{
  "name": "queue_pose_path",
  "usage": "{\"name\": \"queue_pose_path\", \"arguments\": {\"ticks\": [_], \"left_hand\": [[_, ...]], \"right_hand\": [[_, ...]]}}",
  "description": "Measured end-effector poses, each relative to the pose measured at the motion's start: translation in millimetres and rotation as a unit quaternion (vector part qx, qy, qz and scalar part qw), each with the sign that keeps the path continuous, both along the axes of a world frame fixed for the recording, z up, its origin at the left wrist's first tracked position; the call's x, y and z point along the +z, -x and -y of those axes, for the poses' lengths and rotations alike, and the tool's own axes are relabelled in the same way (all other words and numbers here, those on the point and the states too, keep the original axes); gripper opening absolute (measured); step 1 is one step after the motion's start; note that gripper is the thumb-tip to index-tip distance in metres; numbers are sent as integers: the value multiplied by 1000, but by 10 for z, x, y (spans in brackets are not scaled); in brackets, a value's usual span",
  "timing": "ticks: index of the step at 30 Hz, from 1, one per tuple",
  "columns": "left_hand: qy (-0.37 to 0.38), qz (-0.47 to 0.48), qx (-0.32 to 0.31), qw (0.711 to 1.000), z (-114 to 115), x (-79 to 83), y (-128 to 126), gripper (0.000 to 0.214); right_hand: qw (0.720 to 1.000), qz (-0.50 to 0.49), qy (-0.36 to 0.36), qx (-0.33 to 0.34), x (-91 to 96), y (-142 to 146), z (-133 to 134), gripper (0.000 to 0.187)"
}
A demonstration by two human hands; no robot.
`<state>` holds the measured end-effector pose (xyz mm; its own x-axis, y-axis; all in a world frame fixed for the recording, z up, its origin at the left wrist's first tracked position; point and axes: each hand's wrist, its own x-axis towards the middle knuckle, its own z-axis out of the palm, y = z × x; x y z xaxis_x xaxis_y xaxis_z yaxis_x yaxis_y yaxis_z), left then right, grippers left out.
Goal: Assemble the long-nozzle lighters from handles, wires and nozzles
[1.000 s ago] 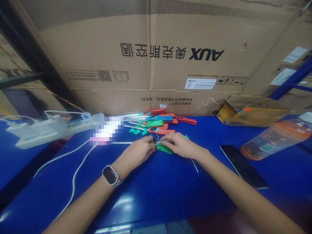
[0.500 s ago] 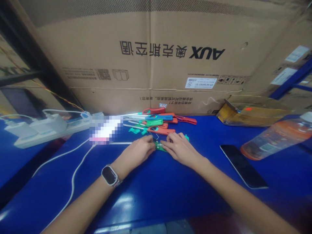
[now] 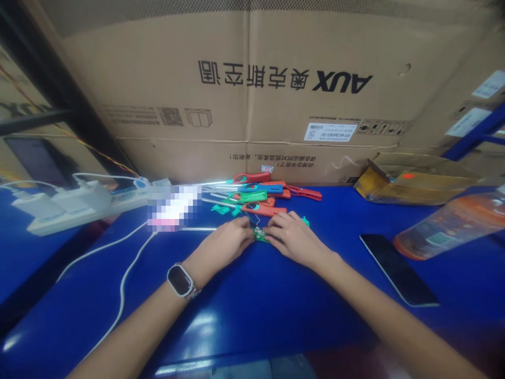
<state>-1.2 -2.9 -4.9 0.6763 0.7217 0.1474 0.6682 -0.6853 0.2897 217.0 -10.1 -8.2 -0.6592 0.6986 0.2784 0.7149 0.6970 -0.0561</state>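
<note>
My left hand [image 3: 228, 242] and my right hand [image 3: 291, 237] meet on the blue table [image 3: 252, 305], fingers pinched on a small green lighter part [image 3: 259, 235] with thin wires rising from it. A thin metal rod [image 3: 197, 229] runs left from under my left hand. Just behind lies a pile of long-nosed lighters [image 3: 260, 196] with red, blue and green handles, and loose teal pieces [image 3: 221, 209]. A smartwatch [image 3: 179, 280] is on my left wrist.
A big cardboard box [image 3: 252, 95] walls off the back. A white power strip [image 3: 71, 205] with chargers and cables sits left. A dark phone [image 3: 398, 268], an orange bottle [image 3: 450, 226] lying down and a flattened yellow carton [image 3: 410, 184] are right.
My right hand slid left along the green part and closed in against my left hand; more of the part is now covered. The view shifted slightly.
</note>
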Motion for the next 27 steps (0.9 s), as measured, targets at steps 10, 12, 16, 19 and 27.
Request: {"name": "queue_pose_path", "arguments": {"ticks": [10,12,16,19,27], "left_hand": [[15,130,-11,991,-173,26,217,15],[-8,153,25,988,-225,74,320,19],[-27,134,52,989,-316,86,481,20],[-33,121,66,990,-365,32,544,21],[-36,101,127,986,-404,14,611,16]], "right_hand": [[999,11,27,-44,-2,26,43,25],[998,0,28,-50,-3,23,48,27],[997,-43,32,-58,27,38,29,28],[995,-75,34,-51,80,110,-65,23],[999,39,32,16,277,673,-590,20]]}}
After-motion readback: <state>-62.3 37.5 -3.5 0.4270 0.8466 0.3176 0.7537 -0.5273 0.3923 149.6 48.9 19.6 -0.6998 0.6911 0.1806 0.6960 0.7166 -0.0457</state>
